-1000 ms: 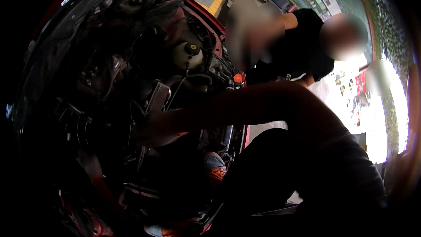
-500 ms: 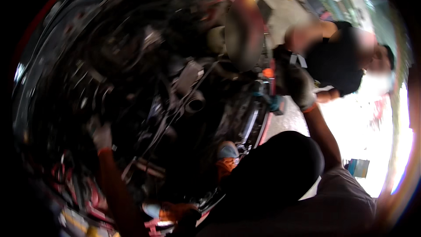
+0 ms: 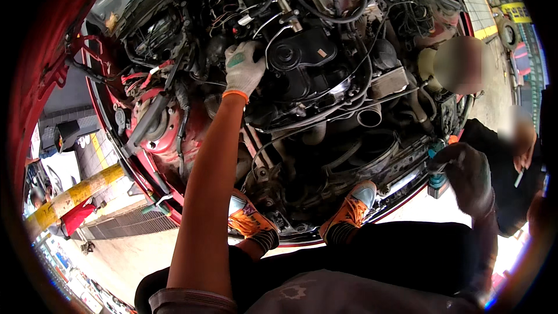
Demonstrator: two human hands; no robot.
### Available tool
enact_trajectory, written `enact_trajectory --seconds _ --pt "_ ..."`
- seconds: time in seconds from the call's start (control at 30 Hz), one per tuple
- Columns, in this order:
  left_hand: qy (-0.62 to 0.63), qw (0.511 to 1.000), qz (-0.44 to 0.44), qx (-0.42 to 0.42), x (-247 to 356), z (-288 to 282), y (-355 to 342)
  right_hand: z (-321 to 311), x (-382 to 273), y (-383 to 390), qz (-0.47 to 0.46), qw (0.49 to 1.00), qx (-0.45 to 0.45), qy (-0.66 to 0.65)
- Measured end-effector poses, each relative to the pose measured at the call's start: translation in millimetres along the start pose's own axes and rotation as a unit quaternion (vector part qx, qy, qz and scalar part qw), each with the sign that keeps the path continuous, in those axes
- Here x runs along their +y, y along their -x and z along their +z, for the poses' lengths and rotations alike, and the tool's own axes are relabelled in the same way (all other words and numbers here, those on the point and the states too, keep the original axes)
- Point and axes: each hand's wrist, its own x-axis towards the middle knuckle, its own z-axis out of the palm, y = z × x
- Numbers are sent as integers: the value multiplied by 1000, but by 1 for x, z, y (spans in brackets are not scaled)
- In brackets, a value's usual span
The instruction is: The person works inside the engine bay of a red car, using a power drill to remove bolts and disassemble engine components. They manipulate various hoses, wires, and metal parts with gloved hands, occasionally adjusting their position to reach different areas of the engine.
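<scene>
My left hand (image 3: 244, 68), in a pale glove with an orange cuff, reaches into the engine bay. Its fingers are bent down among hoses and pipes beside a black engine cover (image 3: 311, 58). The fingertips and whatever they grip are hidden. On the right, my gloved right hand (image 3: 468, 174) is smeared by motion, its fingers bent toward a teal and black cordless tool (image 3: 437, 183) at the car's front edge. Contact between that hand and the tool cannot be made out.
My orange shoes (image 3: 351, 209) stand at the bay's front. A person in dark clothes (image 3: 488, 139) is close on the right, a thin white stick (image 3: 519, 178) in one hand. The raised red hood (image 3: 52, 52) is at left, and a yellow post (image 3: 78, 197) is beyond the fender.
The view has swung left and steadied. My left hand now shows next to the engine cover. My right hand is lower and still close to the teal tool.
</scene>
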Motion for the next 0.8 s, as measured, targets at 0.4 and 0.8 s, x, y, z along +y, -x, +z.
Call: enact_trajectory --seconds 0.4,0.8 --pt "2 999 -36 8 6 0 0 63 -90 -57 -501 786 -362 -1" --pt "-18 999 -34 -17 11 -10 2 81 -102 -123 -350 894 -186 208"
